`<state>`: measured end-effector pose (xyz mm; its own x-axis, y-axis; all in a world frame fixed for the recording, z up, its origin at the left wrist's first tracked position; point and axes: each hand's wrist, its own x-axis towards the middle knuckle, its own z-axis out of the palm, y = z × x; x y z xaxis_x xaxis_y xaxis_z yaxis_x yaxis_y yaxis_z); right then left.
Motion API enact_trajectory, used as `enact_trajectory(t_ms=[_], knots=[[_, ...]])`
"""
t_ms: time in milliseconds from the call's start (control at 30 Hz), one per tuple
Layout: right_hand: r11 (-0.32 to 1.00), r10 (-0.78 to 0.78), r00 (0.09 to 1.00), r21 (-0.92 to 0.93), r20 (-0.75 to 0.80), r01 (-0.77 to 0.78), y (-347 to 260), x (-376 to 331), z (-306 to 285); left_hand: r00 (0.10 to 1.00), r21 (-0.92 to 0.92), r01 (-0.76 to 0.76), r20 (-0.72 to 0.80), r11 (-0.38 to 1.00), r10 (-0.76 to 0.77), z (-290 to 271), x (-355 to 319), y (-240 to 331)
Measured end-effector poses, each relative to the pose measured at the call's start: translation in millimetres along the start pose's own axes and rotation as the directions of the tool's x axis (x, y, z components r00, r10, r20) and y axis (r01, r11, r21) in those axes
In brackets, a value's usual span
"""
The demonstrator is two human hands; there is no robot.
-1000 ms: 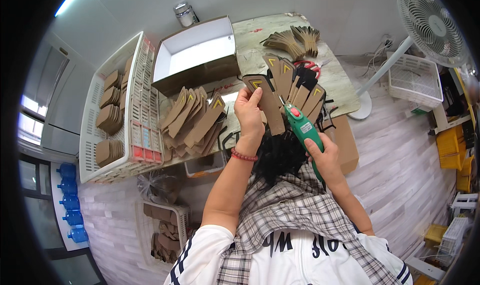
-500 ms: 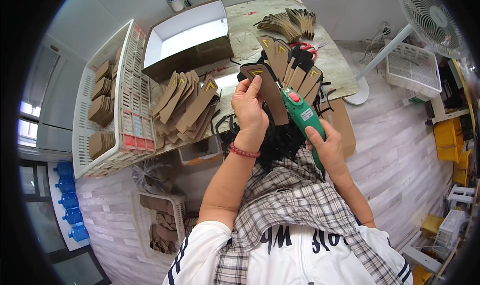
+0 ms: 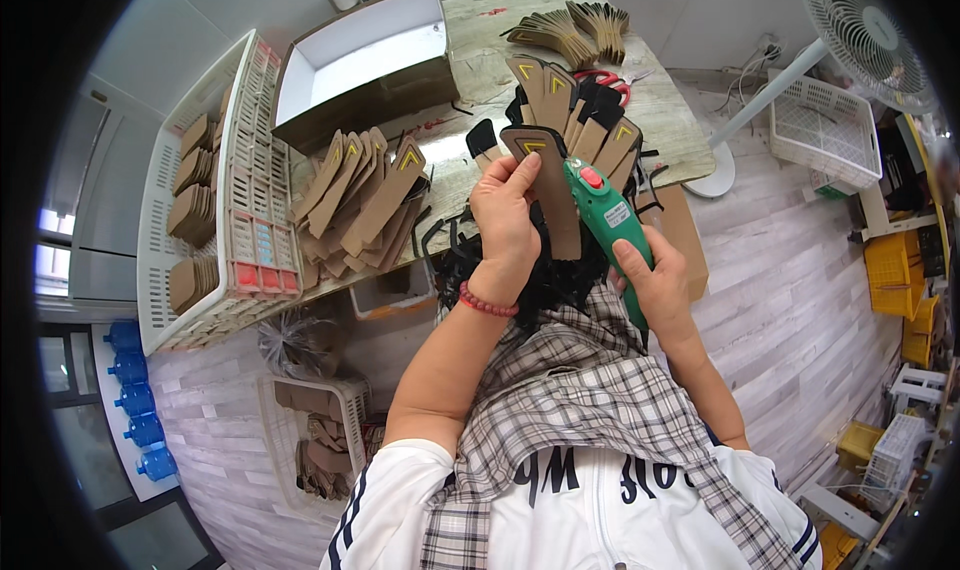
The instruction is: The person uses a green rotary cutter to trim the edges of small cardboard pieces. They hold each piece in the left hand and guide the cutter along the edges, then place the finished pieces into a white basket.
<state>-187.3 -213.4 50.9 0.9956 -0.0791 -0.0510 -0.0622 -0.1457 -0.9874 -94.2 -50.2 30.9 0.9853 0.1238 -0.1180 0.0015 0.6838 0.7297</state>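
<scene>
Head: left hand [image 3: 506,213] pinches brown strip [image 3: 556,208], more upright now; right hand [image 3: 656,278] clasps tool [image 3: 604,208]

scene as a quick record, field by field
left hand: pinches a flat brown strip with a yellow chevron
right hand: grips a green handheld tool with a red button
tool tip: by the strip's right edge, contact unclear
table: pile of brown strips, brown box with white interior, red-handled scissors
at left: white plastic crate
far right: white standing fan
</scene>
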Motion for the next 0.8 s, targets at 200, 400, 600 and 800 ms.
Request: enact_trajectory(t_ms=[200, 400, 600, 800], knots=[[1.000, 0.000, 1.000, 0.010, 0.001, 0.000, -3.2, 1.6, -1.6, 0.999, 0.094, 0.021, 0.036, 0.995, -0.025, -5.8, -6.9, 0.5], [1.000, -0.013, 1.000, 0.000, 0.024, 0.013, -1.7, 0.8, -4.3, 0.995, 0.207, -0.056, 0.090, 0.977, 0.038, -11.7, -5.7, 10.8], [1.000, -0.020, 0.999, 0.019, 0.050, 0.019, 3.3, 0.8, -6.3, 0.982, 0.412, -0.170, 0.147, 0.895, 0.119, -14.6, 3.5, 22.8], [1.000, -0.014, 0.998, 0.028, 0.066, 0.012, 5.5, 0.5, -8.1, 0.963, 0.516, -0.230, 0.245, 0.825, 0.115, -18.6, 9.7, 29.4]])
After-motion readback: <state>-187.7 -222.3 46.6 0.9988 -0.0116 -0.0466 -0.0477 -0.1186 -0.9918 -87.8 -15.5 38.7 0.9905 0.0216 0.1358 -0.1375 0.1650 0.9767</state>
